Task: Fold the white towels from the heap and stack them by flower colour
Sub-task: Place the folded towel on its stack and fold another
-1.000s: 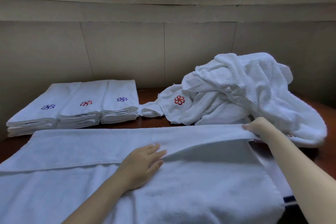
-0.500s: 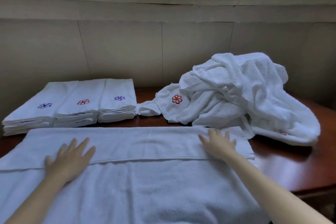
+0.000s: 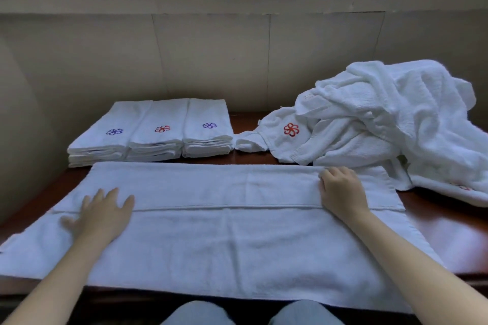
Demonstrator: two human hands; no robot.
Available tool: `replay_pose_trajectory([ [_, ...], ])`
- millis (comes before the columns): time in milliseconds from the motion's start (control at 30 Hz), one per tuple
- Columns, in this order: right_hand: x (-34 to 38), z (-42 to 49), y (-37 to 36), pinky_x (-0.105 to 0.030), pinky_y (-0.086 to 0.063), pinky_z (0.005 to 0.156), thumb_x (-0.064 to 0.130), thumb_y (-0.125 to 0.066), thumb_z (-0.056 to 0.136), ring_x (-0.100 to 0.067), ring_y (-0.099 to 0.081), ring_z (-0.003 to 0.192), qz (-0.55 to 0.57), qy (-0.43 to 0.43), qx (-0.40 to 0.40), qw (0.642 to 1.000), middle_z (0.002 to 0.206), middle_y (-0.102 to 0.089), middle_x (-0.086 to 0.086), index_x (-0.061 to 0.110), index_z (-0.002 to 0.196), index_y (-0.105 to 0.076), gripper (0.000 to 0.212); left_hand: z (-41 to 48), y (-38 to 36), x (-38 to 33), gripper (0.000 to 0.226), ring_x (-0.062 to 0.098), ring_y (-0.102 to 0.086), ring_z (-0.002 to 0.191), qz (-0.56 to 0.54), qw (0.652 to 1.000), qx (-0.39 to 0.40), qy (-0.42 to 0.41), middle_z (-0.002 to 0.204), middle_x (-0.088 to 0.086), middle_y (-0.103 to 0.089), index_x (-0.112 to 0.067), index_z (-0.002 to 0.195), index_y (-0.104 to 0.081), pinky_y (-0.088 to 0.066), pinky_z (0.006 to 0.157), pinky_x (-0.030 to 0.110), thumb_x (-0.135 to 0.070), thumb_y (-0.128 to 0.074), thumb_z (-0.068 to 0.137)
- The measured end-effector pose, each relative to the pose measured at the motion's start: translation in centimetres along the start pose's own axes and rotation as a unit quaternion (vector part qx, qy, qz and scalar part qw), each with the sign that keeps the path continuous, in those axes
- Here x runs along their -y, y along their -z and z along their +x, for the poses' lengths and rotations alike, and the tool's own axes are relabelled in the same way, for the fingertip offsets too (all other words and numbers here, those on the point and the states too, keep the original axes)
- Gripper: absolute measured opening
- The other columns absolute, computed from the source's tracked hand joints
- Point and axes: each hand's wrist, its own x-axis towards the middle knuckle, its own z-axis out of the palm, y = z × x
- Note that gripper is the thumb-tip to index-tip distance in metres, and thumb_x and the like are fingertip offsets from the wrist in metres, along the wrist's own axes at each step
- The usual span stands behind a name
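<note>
A white towel (image 3: 224, 232) lay spread across the front of the brown table (image 3: 454, 229), with its far part folded over toward the person, so that a hem line ran from side to side. The left hand (image 3: 101, 215) rested flat on the towel near its left end, fingers straight and spread, a little blurred. The right hand (image 3: 340, 192) was at the far folded edge near the right end, and its fingers were curled down over that edge, gripping the cloth. Behind the towel on the left stood three stacks of folded towels (image 3: 155, 132), side by side and touching, showing blue, red and blue flowers. The heap (image 3: 383, 119) of unfolded towels lay at the back right, with a red flower (image 3: 291, 129) visible.
</note>
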Motion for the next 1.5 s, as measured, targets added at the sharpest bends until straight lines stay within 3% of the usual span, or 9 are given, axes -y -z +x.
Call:
replay_pose_trajectory([
  [167,8.9,-1.5,0.8,-0.035,-0.044,0.085,0.031,-0.040,0.097,-0.024,-0.049,0.107,0.101,0.128,0.195,0.967,0.112,-0.055,-0.001,0.019,0.108,-0.060,0.026,-5.1,0.8,1.1,0.043,0.012,-0.036,0.134,-0.079,0.957,0.022,-0.279,0.143,-0.008,-0.040,-0.028,0.135,-0.049,-0.024,0.109,0.026,-0.042,-0.050,0.095],
  [367,20.6,-2.4,3.3,-0.036,-0.031,0.106,0.061,-0.049,0.087,-0.026,-0.034,0.125,0.137,0.276,0.325,0.894,0.136,-0.038,-0.004,0.030,0.138,-0.040,0.060,-10.4,2.8,7.4,0.073,0.006,-0.034,0.117,0.035,0.933,0.019,-0.358,0.129,-0.016,-0.034,-0.037,0.133,-0.041,-0.027,0.096,0.022,-0.077,-0.034,0.073],
  [500,25.2,-4.2,4.6,-0.041,-0.025,0.109,0.065,-0.056,0.079,-0.024,-0.029,0.129,0.148,0.350,0.342,0.860,0.140,-0.033,-0.002,0.036,0.142,-0.030,0.074,-12.4,3.8,9.2,0.066,0.003,-0.049,0.073,0.012,0.905,-0.052,-0.423,0.087,-0.009,-0.059,-0.028,0.098,-0.055,-0.036,0.048,0.011,-0.019,-0.085,0.040],
  [600,26.3,-5.7,4.9,-0.041,-0.031,0.106,0.058,-0.059,0.079,-0.027,-0.032,0.128,0.134,0.389,0.298,0.861,0.139,-0.034,-0.003,0.031,0.139,-0.032,0.070,-12.3,4.0,10.7,0.075,0.002,-0.054,0.071,-0.001,0.908,-0.125,-0.400,0.074,-0.009,-0.064,-0.027,0.089,-0.056,-0.042,0.043,0.015,0.006,-0.079,0.026],
  [700,26.4,-6.6,5.2,-0.039,-0.035,0.102,0.042,-0.054,0.086,-0.024,-0.036,0.127,0.137,0.381,0.273,0.873,0.140,-0.036,-0.003,0.026,0.137,-0.033,0.057,-10.6,4.7,12.9,0.053,0.010,-0.058,0.099,-0.067,0.944,-0.078,-0.312,0.100,-0.009,-0.060,-0.018,0.103,-0.067,-0.042,0.080,0.013,0.008,-0.066,0.058],
  [900,25.2,-5.6,5.6,-0.030,-0.039,0.098,0.057,-0.045,0.091,-0.016,-0.049,0.119,0.234,0.296,0.312,0.872,0.128,-0.053,0.005,0.029,0.133,-0.044,0.050,-6.6,9.4,13.6,0.060,0.007,-0.049,0.119,-0.338,0.877,0.313,-0.138,0.124,-0.009,-0.055,-0.031,0.115,-0.058,-0.038,0.092,0.011,-0.045,-0.072,0.058],
  [1200,25.6,-2.1,0.6,-0.029,-0.025,0.106,0.041,-0.035,0.097,-0.022,-0.038,0.129,0.137,0.243,0.193,0.941,0.135,-0.045,0.001,0.025,0.131,-0.047,0.039,1.1,6.5,9.1,0.054,0.038,-0.048,0.121,-0.246,0.941,-0.002,0.231,0.138,0.020,-0.041,0.001,0.134,-0.043,-0.047,0.097,0.041,-0.016,-0.058,0.085],
  [1400,26.6,-1.4,-0.6,-0.038,-0.020,0.112,0.054,-0.037,0.091,-0.026,-0.033,0.135,0.143,0.231,0.188,0.944,0.142,-0.042,-0.003,0.026,0.137,-0.042,0.054,5.6,7.2,8.6,0.065,0.032,-0.052,0.119,-0.272,0.934,0.048,0.226,0.132,0.017,-0.051,0.003,0.133,-0.043,-0.044,0.090,0.034,-0.027,-0.072,0.084],
  [1500,26.8,-0.9,-1.4,-0.038,-0.013,0.114,0.059,-0.032,0.092,-0.020,-0.024,0.139,0.140,0.211,0.206,0.945,0.147,-0.034,0.001,0.030,0.141,-0.033,0.057,7.4,7.2,9.2,0.022,0.031,-0.056,0.101,-0.210,0.965,0.025,0.154,0.103,0.013,-0.061,-0.003,0.103,-0.063,-0.041,0.079,0.032,-0.018,-0.066,0.088],
])
